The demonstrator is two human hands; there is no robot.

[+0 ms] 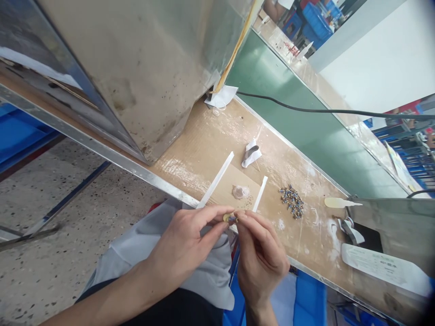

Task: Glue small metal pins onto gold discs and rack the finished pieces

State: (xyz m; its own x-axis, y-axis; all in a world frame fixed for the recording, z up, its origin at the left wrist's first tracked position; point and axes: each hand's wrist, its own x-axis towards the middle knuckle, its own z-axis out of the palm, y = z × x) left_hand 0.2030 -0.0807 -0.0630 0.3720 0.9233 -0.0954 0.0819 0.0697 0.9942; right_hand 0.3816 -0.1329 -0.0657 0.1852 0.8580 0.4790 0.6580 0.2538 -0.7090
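Note:
My left hand [185, 246] and my right hand [260, 258] meet over the table's front edge, fingertips pinched together. Between them is a small yellow and blue piece [231, 218], its exact kind too small to make out. Both hands appear to grip it, the left from one side and the right from the other. Just beyond the fingers, a clear, whitish round thing [240, 192] sits on a cardboard sheet [222, 188] with tiny bits scattered beside it. To the right lies a pile of small blue and gold pieces [291, 201].
White strips [217, 179] flank the cardboard. Behind them lies a crumpled white wrap with a dark strip [251, 153]. A squeeze bottle [340, 202] and a large white bottle [384, 267] lie at right. A big metal box [136, 68] stands at left; a black cable [306, 108] crosses the green partition.

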